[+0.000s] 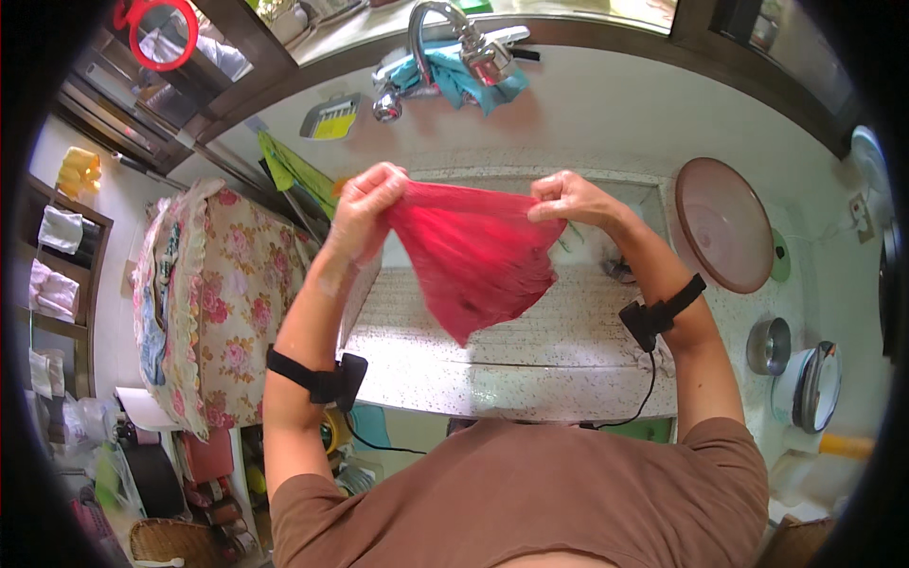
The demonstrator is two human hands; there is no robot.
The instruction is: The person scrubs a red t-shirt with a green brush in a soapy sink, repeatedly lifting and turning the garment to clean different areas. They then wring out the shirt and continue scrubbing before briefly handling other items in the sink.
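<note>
Left hand (365, 194) fingers pinched shut on top edge of red cloth (469, 256). Right hand (568, 201) fingers likewise clamped on opposite end of same edge. Edge stretched taut between fingers; rest hangs free below, tapering, apparently held up for spreading. Below cloth: speckled sink (530, 369). Beyond fingers: tap (454, 43). Right of fingers: round brown basin (724, 225).

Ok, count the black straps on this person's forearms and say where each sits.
2. One black strap wraps the left forearm near the elbow; the other black strap wraps the right forearm, with a cable trailing down from it. None appears hidden.
</note>
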